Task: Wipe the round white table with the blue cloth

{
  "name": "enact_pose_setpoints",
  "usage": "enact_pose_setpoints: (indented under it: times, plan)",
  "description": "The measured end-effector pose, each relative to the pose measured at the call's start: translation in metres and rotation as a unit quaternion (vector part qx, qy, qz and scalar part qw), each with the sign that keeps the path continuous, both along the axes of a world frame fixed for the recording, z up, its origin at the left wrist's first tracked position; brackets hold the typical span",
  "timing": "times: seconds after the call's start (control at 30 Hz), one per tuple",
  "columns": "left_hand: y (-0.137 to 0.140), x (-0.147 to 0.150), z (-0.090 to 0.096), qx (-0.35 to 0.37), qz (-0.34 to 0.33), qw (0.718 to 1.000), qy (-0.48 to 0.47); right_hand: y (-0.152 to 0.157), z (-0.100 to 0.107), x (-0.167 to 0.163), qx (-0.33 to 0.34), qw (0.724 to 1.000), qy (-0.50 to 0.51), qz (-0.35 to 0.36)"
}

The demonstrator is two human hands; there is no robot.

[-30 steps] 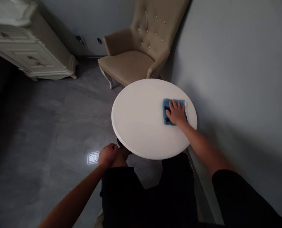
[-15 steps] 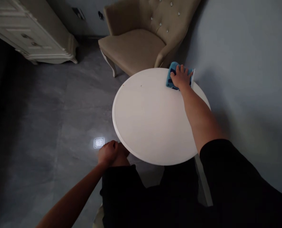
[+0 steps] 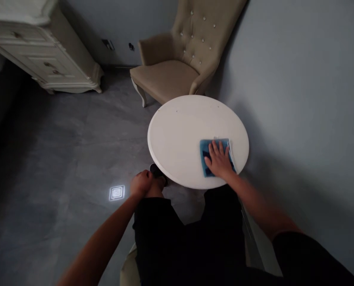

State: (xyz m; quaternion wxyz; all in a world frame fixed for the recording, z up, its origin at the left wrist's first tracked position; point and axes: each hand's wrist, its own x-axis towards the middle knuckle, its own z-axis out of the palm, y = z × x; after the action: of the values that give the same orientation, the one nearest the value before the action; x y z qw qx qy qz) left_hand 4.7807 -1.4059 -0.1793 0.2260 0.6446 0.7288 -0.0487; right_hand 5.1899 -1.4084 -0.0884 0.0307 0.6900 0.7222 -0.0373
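My right hand (image 3: 219,161) lies flat on a blue cloth (image 3: 206,149) with dark patches and a white edge, pressing it to the tabletop. Its fingers are spread and the cloth is under the palm. The white oval table (image 3: 177,143) carries a few tiny dark specks (image 3: 177,111) near its far side. At the table's near left, my left hand (image 3: 141,182) rests on my left knee, curled into a loose fist, and nothing shows in it.
A beige tufted armchair (image 3: 168,77) stands behind the table. To the right is a grey wall (image 3: 299,99). A white cabinet (image 3: 54,71) occupies the back left. On the grey floor (image 3: 84,151) glows a square patch of light (image 3: 116,193).
My right hand has slid the blue cloth from the table's far right edge toward me, to the near right. My left hand stays on the knee. The camera view has shifted somewhat.
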Motion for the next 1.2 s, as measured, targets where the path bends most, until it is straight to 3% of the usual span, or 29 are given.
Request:
enact_pose_setpoints:
  times: [0.1,0.17,0.23,0.3,0.43,0.73,0.83,0.9,1.0,1.07,1.2]
  plan:
    - [-0.003,0.0,0.001,0.002,0.004,1.0,-0.007,-0.076,-0.006,-0.019,0.003,1.0,0.012,0.023]
    - [-0.004,0.0,0.002,0.003,0.004,1.0,-0.007,-0.1,-0.009,-0.024,0.005,0.999,0.025,0.035]
    - [-0.005,0.0,0.002,0.002,0.002,1.0,-0.004,-0.1,-0.009,-0.024,0.005,0.998,0.032,0.046]
    - [-0.003,-0.001,0.002,-0.003,0.002,1.0,-0.001,-0.077,-0.006,-0.02,0.002,0.998,0.031,0.052]
    - [0.002,-0.004,-0.001,-0.009,0.004,1.0,-0.011,0.019,-0.001,-0.004,0.002,0.999,0.024,0.024]
    - [0.017,-0.014,-0.009,-0.042,0.028,0.999,0.005,0.303,-0.007,0.043,0.027,0.997,0.031,-0.068]
    - [0.019,-0.017,-0.011,-0.047,0.035,0.998,0.0,0.368,-0.011,0.053,0.031,0.995,0.041,-0.084]
    - [0.021,-0.019,-0.01,-0.046,0.036,0.998,-0.003,0.393,-0.014,0.055,0.029,0.994,0.039,-0.094]
    - [0.023,-0.019,-0.007,-0.049,0.036,0.998,0.002,0.401,-0.017,0.051,0.034,0.993,0.039,-0.103]
    - [0.023,-0.018,-0.005,-0.049,0.037,0.998,0.006,0.385,-0.017,0.043,0.039,0.993,0.043,-0.1]
    - [0.02,-0.015,-0.004,-0.04,0.035,0.999,0.01,0.299,-0.008,0.019,0.035,0.997,0.028,-0.066]
